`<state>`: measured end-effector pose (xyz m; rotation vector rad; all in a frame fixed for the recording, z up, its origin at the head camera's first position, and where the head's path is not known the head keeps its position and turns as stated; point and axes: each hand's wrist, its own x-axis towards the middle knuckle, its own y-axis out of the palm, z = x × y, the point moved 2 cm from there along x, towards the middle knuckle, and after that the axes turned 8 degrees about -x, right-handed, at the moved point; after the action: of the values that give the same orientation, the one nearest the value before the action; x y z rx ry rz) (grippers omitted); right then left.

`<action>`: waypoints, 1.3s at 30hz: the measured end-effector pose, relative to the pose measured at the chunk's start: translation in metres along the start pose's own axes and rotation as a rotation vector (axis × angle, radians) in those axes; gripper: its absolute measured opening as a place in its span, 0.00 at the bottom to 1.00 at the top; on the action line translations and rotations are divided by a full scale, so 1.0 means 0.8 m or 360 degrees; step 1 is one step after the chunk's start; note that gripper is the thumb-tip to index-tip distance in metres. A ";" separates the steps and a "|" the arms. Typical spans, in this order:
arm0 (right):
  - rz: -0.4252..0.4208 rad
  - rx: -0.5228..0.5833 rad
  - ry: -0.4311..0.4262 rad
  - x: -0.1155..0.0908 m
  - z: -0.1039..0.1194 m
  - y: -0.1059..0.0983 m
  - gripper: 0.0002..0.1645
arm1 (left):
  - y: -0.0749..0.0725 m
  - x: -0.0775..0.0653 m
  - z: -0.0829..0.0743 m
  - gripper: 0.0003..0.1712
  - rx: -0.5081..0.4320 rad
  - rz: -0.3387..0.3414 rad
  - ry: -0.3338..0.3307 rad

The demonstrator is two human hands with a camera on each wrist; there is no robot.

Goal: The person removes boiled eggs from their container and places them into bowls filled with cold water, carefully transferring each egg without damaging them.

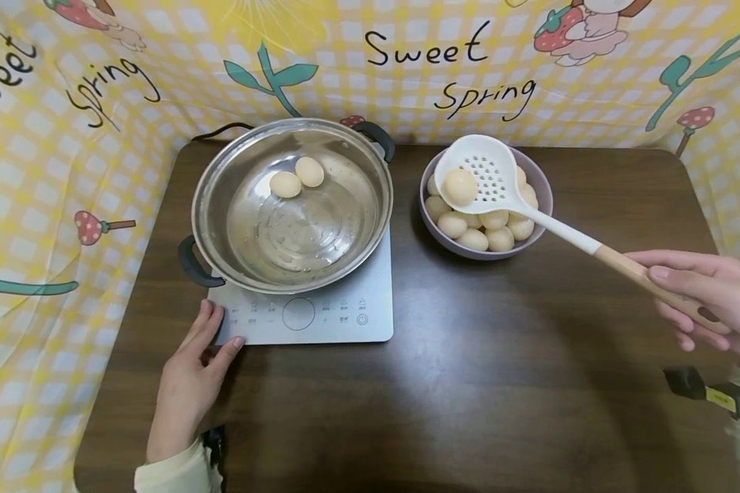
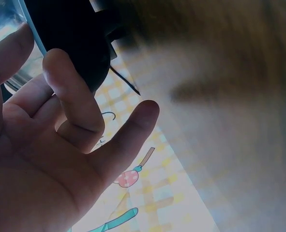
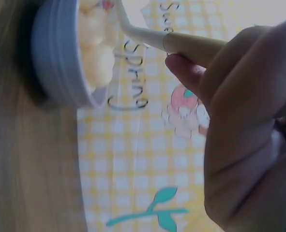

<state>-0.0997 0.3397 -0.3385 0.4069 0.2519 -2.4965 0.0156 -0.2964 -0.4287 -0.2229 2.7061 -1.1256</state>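
My right hand (image 1: 709, 294) grips the wooden handle of a white slotted skimmer (image 1: 558, 227). One egg (image 1: 460, 187) lies in the skimmer's scoop, held over a purple-grey bowl (image 1: 428, 218) full of eggs (image 1: 473, 239). In the right wrist view, the handle (image 3: 193, 47) runs between the thumb and curled fingers. At the front left corner of a silver induction cooktop (image 1: 373, 322), my left hand (image 1: 188, 383) touches the edges with spread fingers. A steel pot (image 1: 284, 239) stands on the cooktop with two eggs (image 1: 296, 179) inside.
Black handles (image 1: 199, 263) stick out from the pot's sides. Behind it a black cord (image 1: 222, 130) runs along the brown tabletop (image 1: 469, 383). Yellow checked cloth (image 1: 407, 89) with printed pictures hangs at the back and both sides.
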 end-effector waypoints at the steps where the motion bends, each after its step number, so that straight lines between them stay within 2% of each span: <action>1: -0.0051 -0.0015 0.0011 -0.003 -0.003 0.000 0.31 | 0.000 -0.001 0.000 0.38 0.0000 0.0001 -0.0010; 5: -0.0253 -0.0073 0.0017 -0.014 -0.015 0.000 0.29 | 0.000 -0.004 0.000 0.38 0.0007 0.0005 -0.0019; 9: -0.0392 -0.0108 -0.0061 -0.020 -0.023 0.000 0.29 | 0.000 -0.005 -0.001 0.38 0.0024 0.0005 -0.0026; 15: -0.0473 0.0002 -0.0259 -0.022 -0.028 0.002 0.29 | 0.000 -0.005 -0.001 0.38 0.0039 0.0000 -0.0048; 18: -0.0509 -0.0005 -0.0331 -0.023 -0.028 0.001 0.29 | 0.000 -0.004 0.000 0.38 0.0043 0.0000 -0.0042; 23: -0.0600 -0.0101 -0.0348 -0.025 -0.028 -0.003 0.28 | 0.000 -0.003 0.000 0.38 0.0037 0.0005 -0.0034; 28: -0.0584 -0.0123 -0.0384 -0.025 -0.028 -0.007 0.29 | 0.000 -0.001 0.000 0.38 0.0041 0.0019 -0.0047; 35: -0.0478 -0.0011 -0.0451 -0.022 -0.028 -0.009 0.31 | 0.000 0.000 0.000 0.39 0.0051 0.0018 -0.0051; 39: -0.0463 0.0047 -0.0459 -0.020 -0.026 -0.005 0.31 | 0.000 0.000 0.000 0.39 0.0062 0.0020 -0.0055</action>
<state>-0.0848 0.3565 -0.3518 0.0173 0.1669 -2.8052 0.0157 -0.2966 -0.4284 -0.2166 2.6495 -1.1587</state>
